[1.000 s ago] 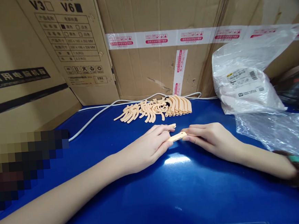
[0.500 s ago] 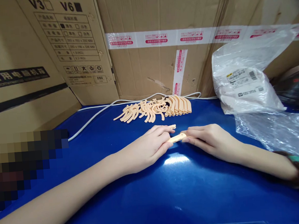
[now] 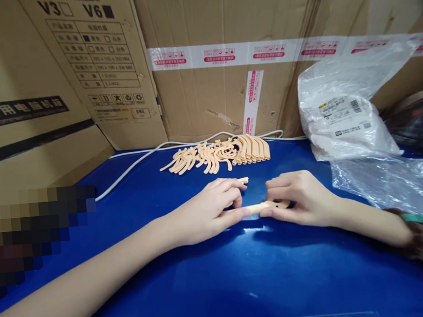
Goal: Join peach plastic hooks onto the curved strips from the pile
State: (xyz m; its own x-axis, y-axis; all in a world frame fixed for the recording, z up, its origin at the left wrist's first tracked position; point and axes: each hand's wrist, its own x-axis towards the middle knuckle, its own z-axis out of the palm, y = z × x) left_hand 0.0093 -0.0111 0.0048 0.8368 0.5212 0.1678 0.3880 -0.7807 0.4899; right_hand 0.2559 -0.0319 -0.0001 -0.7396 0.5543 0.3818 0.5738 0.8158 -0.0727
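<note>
Over the blue table, my left hand (image 3: 215,209) closes thumb and fingers on one end of a slim beige curved piece (image 3: 255,208). My right hand (image 3: 298,198) grips it toward the other end, where a rounded beige part with a small dark hole (image 3: 281,204) shows between the fingers. Whether these are one part or two joined is hidden by my fingers. Just beyond my left fingertips, the end of another small beige piece (image 3: 243,180) sticks out; I cannot tell if it is held or lies on the table.
Behind my hands lie a loose heap of curved beige pieces (image 3: 200,158) and a neat row of wider curved ones (image 3: 252,149). A white cable (image 3: 125,177) runs behind them. Cardboard boxes (image 3: 199,101) wall the back and left. A labelled plastic bag (image 3: 344,123) stands at right.
My right hand has shifted slightly nearer to me and now covers more of the piece. The held beige piece sits lower and flatter, showing a holed end at my right fingers.
</note>
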